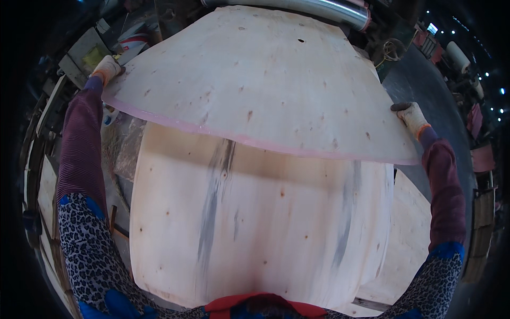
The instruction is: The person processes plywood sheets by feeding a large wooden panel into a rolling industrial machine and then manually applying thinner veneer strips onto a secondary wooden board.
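Observation:
A large pale wood veneer sheet (255, 90) spans the space between my hands, knotted and with a small dark hole near its far end. Pink, wet-looking coating runs along its near edge. My left hand (108, 69), in a white and orange work glove, is closed on the sheet's left edge. On the right edge my gloved right hand (411, 117) is closed too, its fingertips darkened. Under the held sheet and closer to my body lies another veneer sheet (265, 212) with grey streaks and small knots. The held sheet casts a shadow on it.
A shiny metal roller (329, 13) crosses the far end, beside a handwheel (393, 49). Another pale sheet (406, 228) sticks out at the lower right. At the far left stand a red and white bucket (134, 41) and boards (79, 58). Stacked boards (481, 228) line the right side.

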`<action>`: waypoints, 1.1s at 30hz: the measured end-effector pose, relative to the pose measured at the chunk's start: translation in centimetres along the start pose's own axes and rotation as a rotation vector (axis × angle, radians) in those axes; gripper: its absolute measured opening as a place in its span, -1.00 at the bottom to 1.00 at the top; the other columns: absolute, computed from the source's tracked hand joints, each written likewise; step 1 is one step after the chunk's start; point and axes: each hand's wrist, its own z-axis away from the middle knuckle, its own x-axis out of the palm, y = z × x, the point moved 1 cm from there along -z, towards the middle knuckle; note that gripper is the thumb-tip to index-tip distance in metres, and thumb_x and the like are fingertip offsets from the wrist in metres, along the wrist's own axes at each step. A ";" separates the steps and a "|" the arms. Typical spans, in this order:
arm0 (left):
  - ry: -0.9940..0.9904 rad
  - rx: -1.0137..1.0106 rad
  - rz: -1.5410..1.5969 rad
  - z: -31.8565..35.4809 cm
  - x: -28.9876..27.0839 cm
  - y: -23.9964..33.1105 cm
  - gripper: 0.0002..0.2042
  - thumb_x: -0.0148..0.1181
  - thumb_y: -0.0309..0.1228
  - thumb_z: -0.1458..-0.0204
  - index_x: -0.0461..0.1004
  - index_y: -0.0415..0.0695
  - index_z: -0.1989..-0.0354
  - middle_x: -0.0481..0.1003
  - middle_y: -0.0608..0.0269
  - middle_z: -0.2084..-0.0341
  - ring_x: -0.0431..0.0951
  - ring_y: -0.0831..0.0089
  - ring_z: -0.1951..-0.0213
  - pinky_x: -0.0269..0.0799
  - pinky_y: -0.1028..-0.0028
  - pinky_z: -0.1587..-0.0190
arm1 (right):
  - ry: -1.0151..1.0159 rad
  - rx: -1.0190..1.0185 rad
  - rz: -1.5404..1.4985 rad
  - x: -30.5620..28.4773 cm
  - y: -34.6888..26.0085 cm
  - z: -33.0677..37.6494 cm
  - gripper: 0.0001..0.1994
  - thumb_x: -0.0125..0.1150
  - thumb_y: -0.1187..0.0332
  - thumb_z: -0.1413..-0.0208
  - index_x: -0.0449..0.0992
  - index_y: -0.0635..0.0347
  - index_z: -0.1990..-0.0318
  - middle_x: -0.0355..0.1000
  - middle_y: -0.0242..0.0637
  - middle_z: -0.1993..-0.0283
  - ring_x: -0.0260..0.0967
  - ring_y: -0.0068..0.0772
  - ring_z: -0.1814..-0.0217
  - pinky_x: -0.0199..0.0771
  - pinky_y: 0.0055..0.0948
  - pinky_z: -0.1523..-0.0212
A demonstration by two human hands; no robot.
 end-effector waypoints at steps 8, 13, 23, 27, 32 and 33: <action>0.079 0.452 -0.909 -12.6 3.6 5.6 -0.80 -0.02 -0.36 0.02 0.51 -0.13 0.34 0.51 0.14 0.43 0.51 0.21 0.33 0.39 0.32 0.28 | -0.001 -0.288 0.395 -0.5 -4.0 -16.8 -0.72 0.05 0.58 0.15 0.48 0.28 0.19 0.41 -0.39 0.43 0.26 -0.58 0.48 0.30 -0.57 0.40; 0.689 0.174 -0.043 0.9 4.2 10.7 -0.59 -0.07 -0.39 0.05 0.18 -0.13 -0.04 0.26 0.01 0.01 0.34 0.13 0.05 0.37 0.25 0.19 | 0.689 -0.556 -0.027 5.7 -5.2 -4.9 -0.54 -0.12 0.18 -0.14 0.21 0.33 -0.09 0.23 -0.13 -0.09 0.24 -0.31 -0.07 0.12 -0.46 -0.11; 0.006 0.310 0.431 19.6 14.8 17.5 -0.40 -0.05 -0.36 0.04 -0.06 -0.26 -0.19 -0.04 -0.02 -0.20 -0.11 0.14 -0.25 -0.30 0.21 -0.26 | 0.174 -0.255 0.397 20.4 13.5 14.0 -0.24 -0.34 -0.13 -0.05 -0.01 0.43 -0.19 -0.10 0.13 -0.26 -0.31 0.02 -0.36 -0.44 -0.07 -0.27; 0.047 0.271 0.403 20.4 14.7 17.2 -0.42 -0.07 -0.25 0.00 -0.02 -0.24 -0.19 -0.03 -0.02 -0.20 -0.09 0.18 -0.25 -0.27 0.23 -0.26 | 0.192 -0.301 0.395 20.2 12.5 14.4 -0.39 -0.25 0.07 -0.10 -0.04 0.31 -0.22 -0.12 0.03 -0.28 -0.31 -0.07 -0.37 -0.48 -0.11 -0.28; -0.008 -0.275 0.361 22.5 14.0 16.1 -0.37 -0.18 -0.01 -0.02 0.02 -0.20 -0.18 0.08 -0.01 -0.15 0.04 0.16 -0.20 -0.03 0.22 -0.18 | 0.422 -0.134 0.470 20.1 15.9 14.6 -0.41 -0.20 0.07 -0.10 0.01 0.25 -0.21 -0.13 -0.01 -0.30 -0.27 -0.12 -0.36 -0.33 -0.06 -0.26; -0.080 -0.424 0.408 23.7 14.0 14.9 -0.35 -0.19 0.05 0.00 0.06 -0.19 -0.17 0.13 -0.01 -0.13 0.10 0.15 -0.17 0.03 0.22 -0.15 | 0.552 0.022 0.519 19.7 15.3 14.7 -0.38 -0.14 0.01 -0.07 0.07 0.28 -0.18 -0.04 0.01 -0.26 -0.13 -0.07 -0.31 -0.14 -0.11 -0.23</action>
